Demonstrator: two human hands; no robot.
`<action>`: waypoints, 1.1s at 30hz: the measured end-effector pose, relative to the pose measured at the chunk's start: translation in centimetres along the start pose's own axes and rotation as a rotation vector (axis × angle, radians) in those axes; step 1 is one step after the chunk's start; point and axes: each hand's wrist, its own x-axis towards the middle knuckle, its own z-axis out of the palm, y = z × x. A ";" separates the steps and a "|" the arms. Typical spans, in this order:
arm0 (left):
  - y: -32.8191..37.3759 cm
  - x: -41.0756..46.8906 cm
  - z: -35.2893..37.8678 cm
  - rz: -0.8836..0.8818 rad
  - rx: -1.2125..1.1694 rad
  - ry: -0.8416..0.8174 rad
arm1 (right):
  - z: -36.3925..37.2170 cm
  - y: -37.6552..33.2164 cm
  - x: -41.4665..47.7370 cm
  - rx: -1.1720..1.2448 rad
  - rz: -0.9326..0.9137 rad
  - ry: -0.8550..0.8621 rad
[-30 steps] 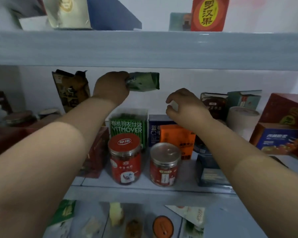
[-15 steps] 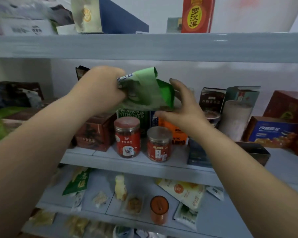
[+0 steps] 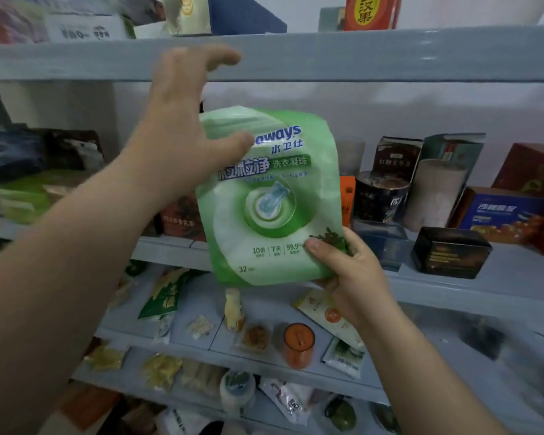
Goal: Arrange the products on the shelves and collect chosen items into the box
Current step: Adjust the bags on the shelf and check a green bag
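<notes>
The green laundry-bead pouch (image 3: 264, 196) is held upright in the air in front of the middle shelf (image 3: 453, 290), its printed face turned to the camera. It is pinched at its lower right corner by the right hand (image 3: 349, 271), thumb on the front, fingers curled behind. The left hand (image 3: 182, 127) is spread wide just beside the pouch's upper left corner with nothing gripped. Its thumb overlaps the pouch's edge, but whether contact is made cannot be told.

The step in hand is judged to be the taking-over of the pouch before it is carried to the box, which is not in view. A one-corner pinch on a soft, filled bag is likely to let it swing or sag, so the grip is best deepened, or the bottom supported by the free hand, before it is moved. The pouch should be drawn back clear of the dark tin (image 3: 380, 199) and the black box (image 3: 449, 252) on the shelf behind it.

Against half a second ago, the pouch is no longer crumpled in the left hand: it has been passed to the right hand and unfolded flat. The left hand, then clenched on it, is now released. The right hand, then open and reaching, is now closed on the corner.
</notes>
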 end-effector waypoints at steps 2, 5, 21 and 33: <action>-0.3 -3.9 2.1 -0.177 -0.154 0.185 | -0.8 0.5 -1.1 0.063 0.013 0.058; 0.0 -8.9 5.9 -0.546 -0.449 0.071 | -1.8 1.6 -2.0 0.134 -0.003 0.131; 1.9 -15.5 13.7 -0.988 -1.089 -0.026 | -1.2 3.5 -7.2 0.377 0.126 0.086; 5.6 -16.1 10.7 -1.206 -1.645 -0.345 | -2.8 3.7 -7.7 -0.195 0.012 0.129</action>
